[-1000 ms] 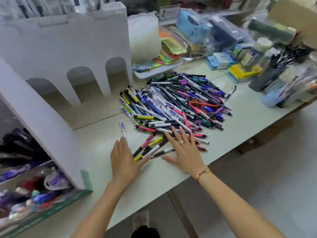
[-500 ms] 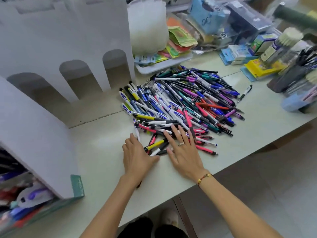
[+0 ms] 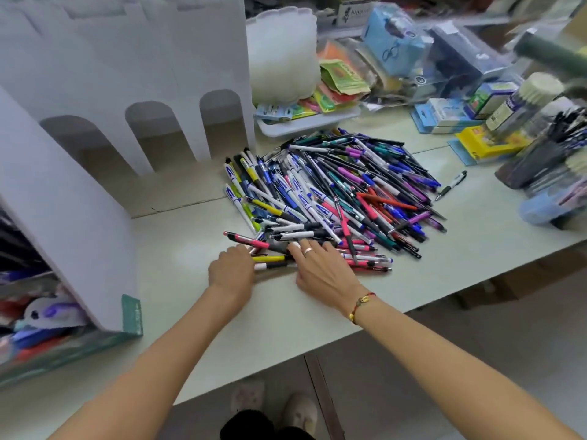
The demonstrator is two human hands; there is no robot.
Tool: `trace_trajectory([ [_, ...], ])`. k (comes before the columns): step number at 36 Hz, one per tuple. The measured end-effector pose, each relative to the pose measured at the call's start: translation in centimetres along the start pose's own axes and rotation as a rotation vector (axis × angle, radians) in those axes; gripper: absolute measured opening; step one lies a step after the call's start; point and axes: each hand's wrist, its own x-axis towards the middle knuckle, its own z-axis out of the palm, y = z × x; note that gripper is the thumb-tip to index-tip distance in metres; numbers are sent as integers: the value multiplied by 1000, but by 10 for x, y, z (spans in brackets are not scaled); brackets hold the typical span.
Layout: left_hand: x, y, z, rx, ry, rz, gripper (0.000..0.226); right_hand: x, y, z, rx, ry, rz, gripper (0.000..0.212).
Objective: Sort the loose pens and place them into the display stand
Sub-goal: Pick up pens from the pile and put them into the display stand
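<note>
A: Pale green table [image 3: 197, 312], cluttered along the far side. Pile of loose pens [image 3: 333, 192] sits mid-table, just right of the white display stand [image 3: 127, 90], whose arched slots open toward the pile. Stand's near wing runs along the left.

B: Change over the last second?

A: Both hands have closed in on the pile's near edge. Left hand [image 3: 232, 268], earlier flat and apart from the pens, now has its fingers curled at a few near pens: a yellow one [image 3: 270, 258], and a white-and-black one [image 3: 270, 266] just below it. Whether it actually grips them I cannot tell; fingertips are hidden. Right hand [image 3: 320, 268] lies flat, fingers straight, pressing on pens at the pile edge, holding nothing.

B: Meaning for the task?

A: My reading: sorting has barely begun. A small group is being raked apart from the pile; nothing has been carried toward the slots yet.

B: Room to move?

A: Bare table left of the hands, between the pile and the stand's near wing, gives a route to the slots. Table's front edge is near both wrists; pens dragged back too far could roll off. One stray black-and-white pen [image 3: 451, 185] lies apart on the right, near the crowded pen holders [image 3: 546, 154].
</note>
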Motion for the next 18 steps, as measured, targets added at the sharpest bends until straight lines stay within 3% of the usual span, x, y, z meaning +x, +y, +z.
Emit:
trace_trajectory([
  [6, 3, -32, 0, -101, -47, 43, 18, 17, 4, -8, -92, -76, -5, 33],
  [12, -3, -57, -1, -314, -74, -70, 29, 16, 17, -8, 15, -24, 9, 42],
  [15, -3, -60, 0, -591, -76, -107, 22, 15, 19, -9, 54, -51, 1, 41],
  [18, -2, -54, -7, -1153, -93, -213, 19, 15, 21, -11, 61, -102, -60, 45],
])
